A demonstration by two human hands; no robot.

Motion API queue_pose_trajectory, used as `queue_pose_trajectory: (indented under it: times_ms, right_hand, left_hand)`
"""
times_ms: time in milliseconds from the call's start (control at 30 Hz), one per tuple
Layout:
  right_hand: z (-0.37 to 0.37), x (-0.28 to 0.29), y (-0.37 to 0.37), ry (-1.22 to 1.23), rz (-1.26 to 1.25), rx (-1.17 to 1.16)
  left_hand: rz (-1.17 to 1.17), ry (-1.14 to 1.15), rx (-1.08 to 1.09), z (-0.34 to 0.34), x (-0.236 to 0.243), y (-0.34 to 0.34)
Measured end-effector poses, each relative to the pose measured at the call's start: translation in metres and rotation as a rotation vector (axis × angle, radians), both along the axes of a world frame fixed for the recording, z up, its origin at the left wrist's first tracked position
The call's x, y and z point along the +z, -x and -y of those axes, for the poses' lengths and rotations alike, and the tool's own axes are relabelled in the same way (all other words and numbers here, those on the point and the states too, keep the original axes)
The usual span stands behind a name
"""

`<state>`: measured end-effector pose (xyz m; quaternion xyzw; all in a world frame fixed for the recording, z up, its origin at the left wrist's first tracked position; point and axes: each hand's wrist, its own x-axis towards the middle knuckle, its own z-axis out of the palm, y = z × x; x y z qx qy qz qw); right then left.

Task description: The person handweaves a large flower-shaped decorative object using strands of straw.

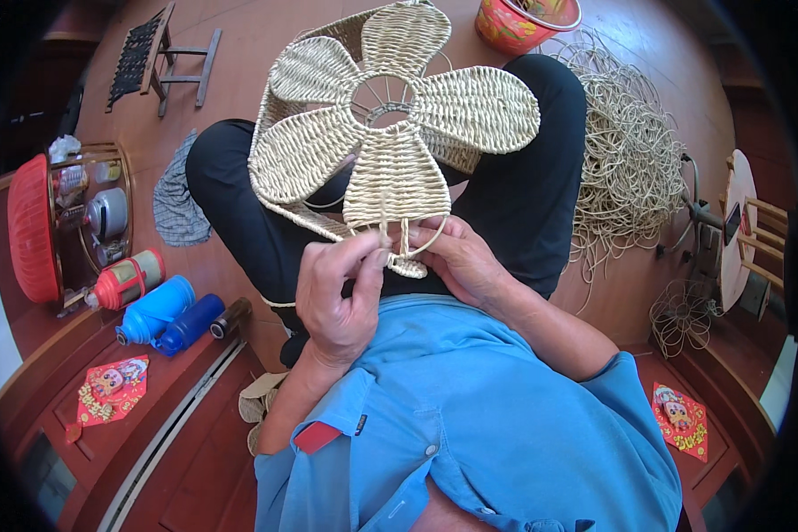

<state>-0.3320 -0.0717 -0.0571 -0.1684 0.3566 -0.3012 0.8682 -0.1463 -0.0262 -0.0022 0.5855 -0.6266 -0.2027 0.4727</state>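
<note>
A flower-shaped woven straw piece (395, 182), with several petals around an uncovered wire ring, rests across my lap. Its nearest petal is woven down to a gap where the frame's curved rim shows, and a short woven part sits at the tip. At that gap my left hand (337, 288) pinches a straw cord (384, 226) between thumb and fingers. My right hand (465, 257) grips the petal's frame on the right side, its fingertips partly hidden behind the weave. Behind the flower, a woven straw body (279, 120) joins it.
A large heap of loose straw cord (625, 142) lies right of my knee, below a red bucket (523, 27). To the left are a stool (151, 62), a crumpled cloth (176, 199) and several flasks, one light blue (155, 310). A bare wire flower frame (683, 315) stands at right.
</note>
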Motion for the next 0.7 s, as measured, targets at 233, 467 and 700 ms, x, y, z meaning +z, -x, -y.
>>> queue_pose_trajectory:
  times_ms: [233, 467, 700]
  right_hand:
    - [-0.002, -0.002, 0.001, 0.001, -0.006, -0.006]
    - [-0.003, 0.003, 0.001, 0.055, -0.018, -0.023]
    - [-0.003, -0.012, 0.007, 0.083, 0.042, 0.036]
  left_hand:
    - [0.322, -0.100, -0.082, 0.021, 0.018, 0.000]
    - [0.407, -0.165, -0.134, 0.024, 0.024, -0.001]
    - [0.445, -0.250, -0.193, 0.036, 0.023, -0.005]
